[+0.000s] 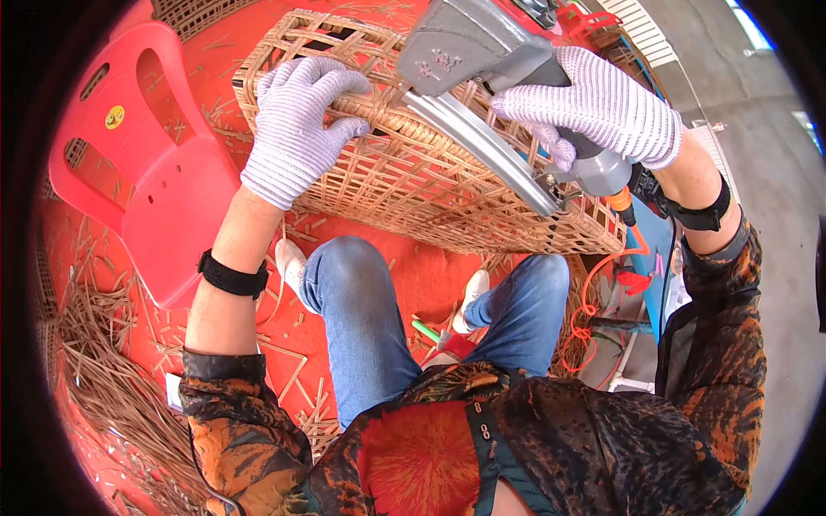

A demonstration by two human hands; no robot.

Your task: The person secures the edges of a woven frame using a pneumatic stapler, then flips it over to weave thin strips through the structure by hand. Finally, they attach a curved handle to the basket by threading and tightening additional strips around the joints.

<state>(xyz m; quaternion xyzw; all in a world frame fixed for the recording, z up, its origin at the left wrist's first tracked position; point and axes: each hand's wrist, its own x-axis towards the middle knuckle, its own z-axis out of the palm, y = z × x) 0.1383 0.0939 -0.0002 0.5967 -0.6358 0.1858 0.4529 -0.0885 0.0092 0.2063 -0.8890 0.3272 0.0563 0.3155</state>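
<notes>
A large woven rattan basket frame (387,185) lies tilted across the space in front of my knees, its open lattice of tan strips facing me. My left hand (301,120), in a white ribbed glove, grips the basket's wrapped upper edge, fingers over the top and thumb on the near side. In my gloved right hand (594,107) is a grey pneumatic staple gun (482,52), held by its dark handle. The gun's nose rests at or just above the basket edge near my left hand; exact contact is hidden. Its silver magazine slants down across the weave.
A red plastic chair (163,181) stands at the left. Bundles of loose rattan strips (112,370) lie at the lower left, and cut scraps litter the red floor covering. An orange air hose (588,301) coils down at the right beside a blue panel (658,267).
</notes>
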